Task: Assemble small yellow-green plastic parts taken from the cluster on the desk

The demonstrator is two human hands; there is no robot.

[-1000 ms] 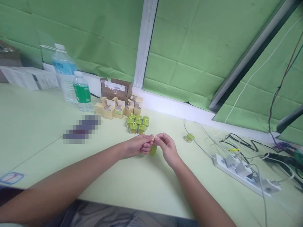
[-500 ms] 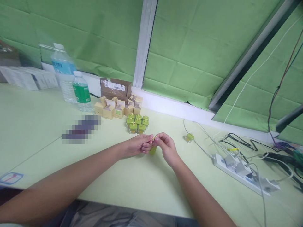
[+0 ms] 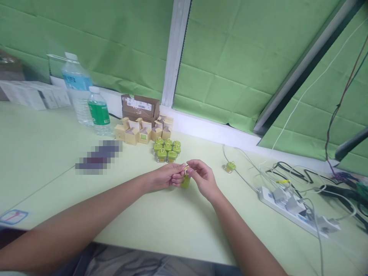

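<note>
- Head view: the left hand (image 3: 166,177) and the right hand (image 3: 202,177) meet over the pale green table (image 3: 172,222), fingertips almost touching above a small green jar (image 3: 185,181).
- The jar sits between the two hands, just below the fingertips, upright as far as I can tell, its long axis running up and down. A thin yellowish loop (image 3: 186,168) at its top is pinched from both sides.
- The left hand's thumb and forefinger are closed on the loop from the left; its other fingers curl under, against the jar's side.
- The right hand's fingers are drawn together at the same spot from the right. Neither hand is clearly nearer; both are on it.
- Whether the jar rests on the table or hangs just clear, I cannot tell: the fingers hide its base.
- Hard to make out: the loop itself is tiny and blurred, and how it joins the lid is hidden.
- Behind the hands stands a cluster of green jars (image 3: 167,149), then small tan boxes (image 3: 140,132) and a brown carton (image 3: 140,106). One lone jar (image 3: 230,166) lies well to the right, near the power strip (image 3: 299,211) and its tangle of cables.
- Two water bottles (image 3: 86,96) stand at the left.
</note>
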